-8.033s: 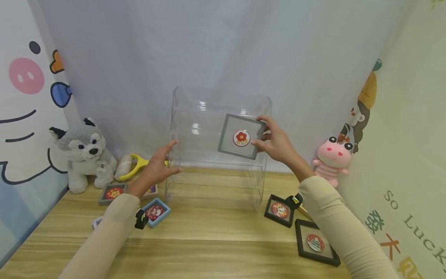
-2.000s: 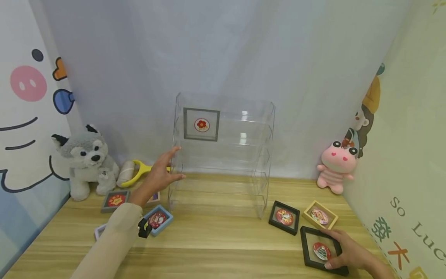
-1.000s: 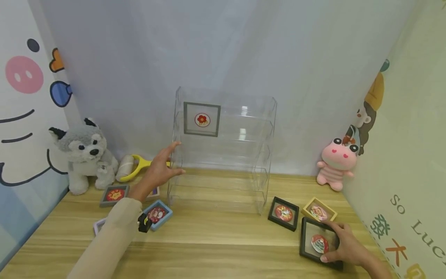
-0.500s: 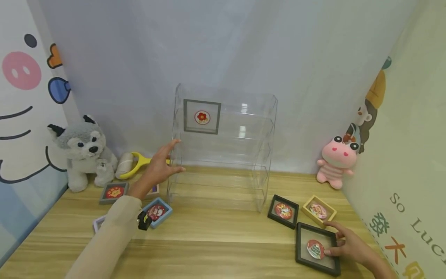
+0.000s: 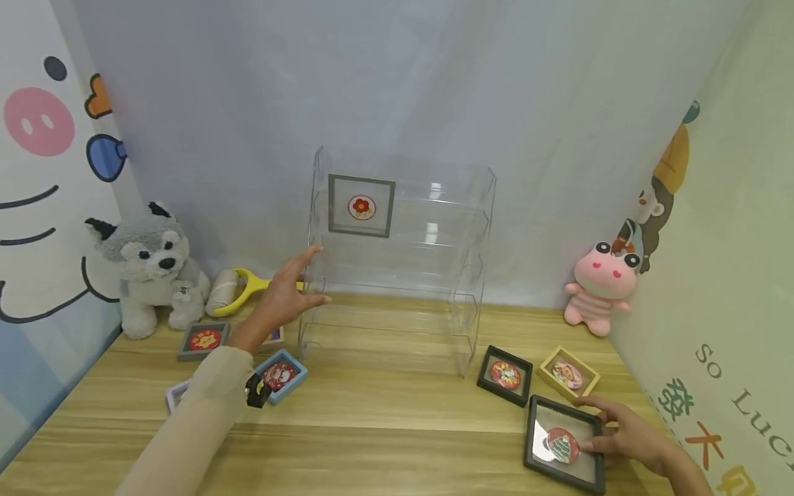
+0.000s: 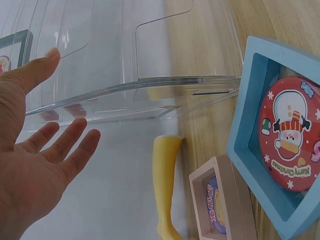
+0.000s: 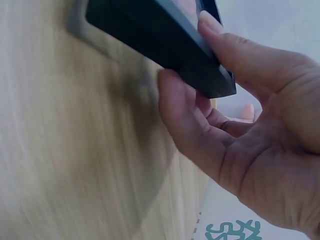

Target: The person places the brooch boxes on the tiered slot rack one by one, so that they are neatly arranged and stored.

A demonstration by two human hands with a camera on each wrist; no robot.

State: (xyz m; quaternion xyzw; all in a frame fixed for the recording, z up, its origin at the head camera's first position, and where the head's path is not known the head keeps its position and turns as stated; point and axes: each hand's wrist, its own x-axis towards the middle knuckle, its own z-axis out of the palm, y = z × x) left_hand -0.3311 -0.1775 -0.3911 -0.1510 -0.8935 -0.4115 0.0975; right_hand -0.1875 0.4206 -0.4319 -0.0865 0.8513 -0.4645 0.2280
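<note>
In the head view my right hand grips the right side of a large black frame with a Christmas-tree badge. The right wrist view shows my hand with its thumb on top and fingers curled under the black frame, whose edge is off the wood. My left hand, fingers spread, is at the left side of a clear tiered rack. The left wrist view shows that hand around the rack's side panel. A grey frame with a red flower badge stands high on the rack, at its left.
Right of the rack lie a small black frame and a yellow frame, with a pink plush behind. At left are a husky plush, a yellow-handled roller, a grey frame and a blue frame.
The grey flower frame went from my right hand onto the rack. My right hand then moved to the large black frame, took hold of it and tilted it. My left hand stayed by the rack.
</note>
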